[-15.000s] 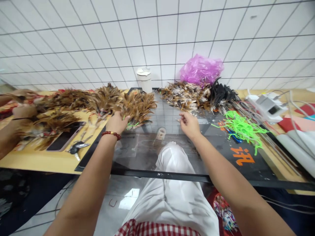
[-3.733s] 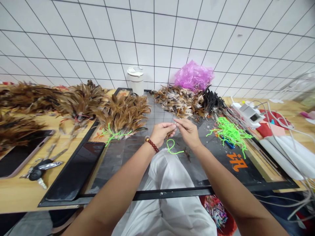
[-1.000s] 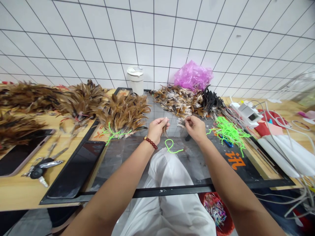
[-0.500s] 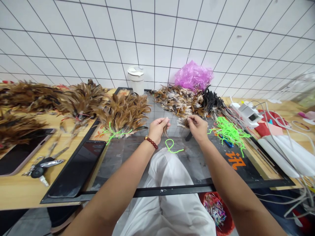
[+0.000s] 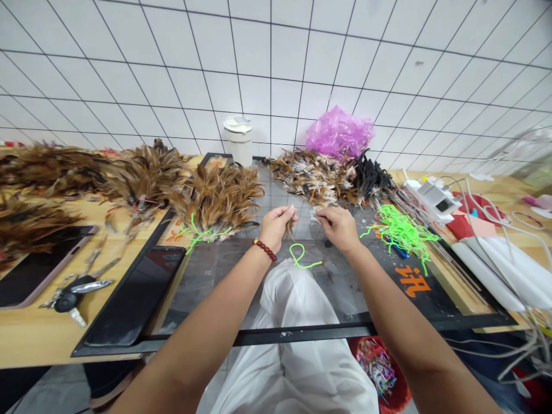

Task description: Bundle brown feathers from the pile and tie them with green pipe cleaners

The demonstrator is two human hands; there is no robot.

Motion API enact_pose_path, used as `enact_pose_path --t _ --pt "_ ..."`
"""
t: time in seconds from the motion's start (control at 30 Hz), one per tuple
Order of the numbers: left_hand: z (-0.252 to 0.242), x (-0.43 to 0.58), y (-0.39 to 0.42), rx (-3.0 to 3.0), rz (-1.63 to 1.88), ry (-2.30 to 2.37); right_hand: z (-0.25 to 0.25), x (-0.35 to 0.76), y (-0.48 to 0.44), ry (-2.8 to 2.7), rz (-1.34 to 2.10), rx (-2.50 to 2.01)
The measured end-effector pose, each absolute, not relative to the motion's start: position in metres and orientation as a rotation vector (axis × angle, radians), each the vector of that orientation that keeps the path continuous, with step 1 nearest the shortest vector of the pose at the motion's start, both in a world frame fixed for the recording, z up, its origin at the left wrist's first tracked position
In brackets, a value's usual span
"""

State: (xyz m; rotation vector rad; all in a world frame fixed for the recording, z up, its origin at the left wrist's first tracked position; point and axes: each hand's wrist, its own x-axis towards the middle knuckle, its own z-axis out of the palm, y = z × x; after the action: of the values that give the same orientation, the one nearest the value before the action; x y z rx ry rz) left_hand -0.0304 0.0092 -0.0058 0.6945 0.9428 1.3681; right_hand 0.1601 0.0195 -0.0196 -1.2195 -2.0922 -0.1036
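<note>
My left hand point(image 5: 276, 227), with a beaded bracelet on the wrist, is closed in a pinch on brown feathers point(image 5: 290, 231) whose ends poke out below the fingers. To its right, my right hand point(image 5: 338, 226) is also pinched, beside the front of a mixed brown and white feather pile point(image 5: 317, 178); what its fingertips hold, if anything, is too small to make out. Below and between the hands, a looped bright green cord point(image 5: 302, 257) lies on the dark glass-like panel point(image 5: 207, 287). Left of my hands rests a brown feather bunch point(image 5: 215, 195) with green cord point(image 5: 200, 233) at its base.
More brown feather bunches point(image 5: 142, 172), a phone point(image 5: 135, 296) and keys point(image 5: 71, 296) lie to the left. A white cup point(image 5: 239, 141) and pink plastic bag point(image 5: 340, 132) stand by the tiled wall. Rightward are a green cord heap point(image 5: 401, 230), a white device point(image 5: 435, 198) and cables.
My right hand has shifted left, closer to my left hand, and turned so its back shows more. The left hand stays nearly where it was, still pinching feathers.
</note>
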Motion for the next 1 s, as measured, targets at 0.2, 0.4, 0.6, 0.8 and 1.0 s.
enact_pose_path --t 0.2,0.4,0.6,0.8,1.0 --pt "-0.005 -0.031 0.008 0.691 1.362 0.940 -0.018 0.161 0.019 -2.034 -0.164 -1.282" --pt "-0.006 -0.031 0.009 0.688 1.363 0.941 -0.016 0.161 0.018 -1.952 -0.115 -1.375" --pt "-0.006 -0.030 0.009 0.703 1.369 0.937 -0.015 0.148 0.014 -2.106 -0.061 -1.324" --pt "-0.007 -0.029 0.008 0.730 1.360 0.943 -0.012 0.134 0.011 -2.278 -0.120 -1.383" --pt "-0.009 -0.029 0.009 0.740 1.366 0.937 -0.005 0.127 0.005 -2.348 -0.105 -1.536"
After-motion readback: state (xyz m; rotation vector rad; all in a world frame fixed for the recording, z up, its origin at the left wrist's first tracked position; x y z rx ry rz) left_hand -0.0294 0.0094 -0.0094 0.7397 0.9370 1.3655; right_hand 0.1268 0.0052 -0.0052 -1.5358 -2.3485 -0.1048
